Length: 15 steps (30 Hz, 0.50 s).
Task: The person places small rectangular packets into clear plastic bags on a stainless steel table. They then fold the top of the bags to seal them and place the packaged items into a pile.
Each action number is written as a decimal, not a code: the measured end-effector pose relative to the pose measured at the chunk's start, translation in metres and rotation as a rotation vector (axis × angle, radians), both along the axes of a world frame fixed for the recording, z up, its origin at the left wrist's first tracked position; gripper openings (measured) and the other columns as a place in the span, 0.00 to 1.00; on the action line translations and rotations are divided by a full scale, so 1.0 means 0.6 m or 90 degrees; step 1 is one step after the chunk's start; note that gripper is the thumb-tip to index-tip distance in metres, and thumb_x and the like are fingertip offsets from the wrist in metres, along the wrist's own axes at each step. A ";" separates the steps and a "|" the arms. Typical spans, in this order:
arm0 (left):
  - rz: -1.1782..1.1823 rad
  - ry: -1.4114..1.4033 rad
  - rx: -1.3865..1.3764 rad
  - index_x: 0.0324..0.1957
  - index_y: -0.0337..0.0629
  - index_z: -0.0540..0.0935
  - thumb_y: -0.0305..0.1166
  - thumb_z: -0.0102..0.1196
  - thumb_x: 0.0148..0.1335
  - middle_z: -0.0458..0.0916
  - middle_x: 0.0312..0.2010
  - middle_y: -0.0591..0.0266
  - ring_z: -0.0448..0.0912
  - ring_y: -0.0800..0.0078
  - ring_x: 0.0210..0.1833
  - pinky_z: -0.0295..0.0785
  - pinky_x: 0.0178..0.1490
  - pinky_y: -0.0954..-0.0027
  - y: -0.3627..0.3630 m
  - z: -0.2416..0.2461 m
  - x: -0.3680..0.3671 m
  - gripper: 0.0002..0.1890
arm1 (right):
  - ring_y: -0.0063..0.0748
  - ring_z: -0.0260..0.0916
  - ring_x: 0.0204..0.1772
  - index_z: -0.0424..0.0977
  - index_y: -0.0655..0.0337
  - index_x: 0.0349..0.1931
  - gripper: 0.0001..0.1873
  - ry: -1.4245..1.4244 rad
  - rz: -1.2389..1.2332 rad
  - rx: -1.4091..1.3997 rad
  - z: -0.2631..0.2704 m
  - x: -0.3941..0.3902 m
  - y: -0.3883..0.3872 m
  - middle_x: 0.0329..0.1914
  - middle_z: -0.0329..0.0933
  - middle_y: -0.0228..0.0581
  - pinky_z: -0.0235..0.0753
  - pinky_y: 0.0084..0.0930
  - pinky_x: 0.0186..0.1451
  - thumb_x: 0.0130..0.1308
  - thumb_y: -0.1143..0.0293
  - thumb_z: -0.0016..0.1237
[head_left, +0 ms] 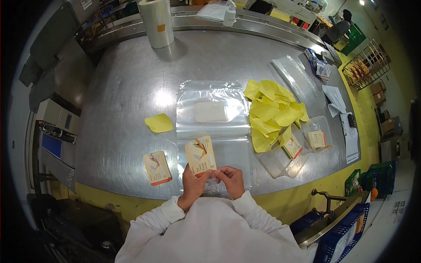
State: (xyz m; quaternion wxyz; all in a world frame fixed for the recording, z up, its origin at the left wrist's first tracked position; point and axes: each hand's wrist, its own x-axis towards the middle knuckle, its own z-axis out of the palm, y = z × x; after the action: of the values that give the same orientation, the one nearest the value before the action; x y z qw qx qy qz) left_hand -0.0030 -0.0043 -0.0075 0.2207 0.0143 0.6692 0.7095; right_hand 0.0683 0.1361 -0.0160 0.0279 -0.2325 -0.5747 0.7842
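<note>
My left hand [194, 184] holds a cream and orange printed card label [200, 153] by its lower edge. The fingertips of my right hand [232, 180] meet those of the left at the label's lower right corner; whether they pinch it I cannot tell. Beneath both hands lie clear plastic bags [233, 151], with a pale blank card [210, 111] on or inside the upper one. A stack of similar labels [157, 167] rests left of my left hand. Yellow backing paper [158, 123] lies singly farther up, and a crumpled yellow pile [273, 111] sits to the right.
Two clear plastic tubs [274, 164] with labels stand at the right. Beyond are more plastic bags [294, 75], papers [350, 138] and a blue-white box [322, 70]. A film roll [157, 24] and a pump bottle [229, 17] stand at the back. A person [338, 29] is far off.
</note>
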 end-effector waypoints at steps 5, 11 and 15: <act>-0.010 0.026 -0.002 0.56 0.27 0.70 0.19 0.63 0.60 0.83 0.45 0.51 0.86 0.67 0.43 0.84 0.45 0.70 0.001 0.003 0.001 0.23 | 0.20 0.75 0.31 0.80 0.71 0.38 0.05 -0.006 0.012 0.016 0.007 0.000 0.006 0.32 0.83 0.38 0.76 0.20 0.35 0.66 0.76 0.57; -0.015 0.096 -0.032 0.50 0.29 0.74 0.23 0.65 0.59 0.86 0.41 0.50 0.87 0.65 0.43 0.81 0.45 0.68 0.010 0.006 0.012 0.19 | 0.16 0.71 0.26 0.78 0.69 0.33 0.03 -0.034 0.002 0.066 -0.007 0.000 0.010 0.26 0.79 0.33 0.72 0.16 0.30 0.61 0.79 0.57; -0.056 0.207 -0.109 0.48 0.29 0.75 0.23 0.65 0.59 0.86 0.39 0.46 0.88 0.60 0.43 0.81 0.46 0.66 0.013 0.009 0.015 0.18 | 0.14 0.69 0.24 0.77 0.68 0.30 0.03 -0.070 -0.013 0.089 -0.015 -0.002 0.004 0.24 0.77 0.31 0.69 0.15 0.27 0.58 0.79 0.56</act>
State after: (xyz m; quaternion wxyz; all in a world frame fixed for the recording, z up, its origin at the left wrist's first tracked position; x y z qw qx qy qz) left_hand 0.0058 0.0038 -0.0019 0.1407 0.1394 0.7525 0.6281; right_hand 0.0672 0.1387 -0.0249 0.0201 -0.2786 -0.6265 0.7277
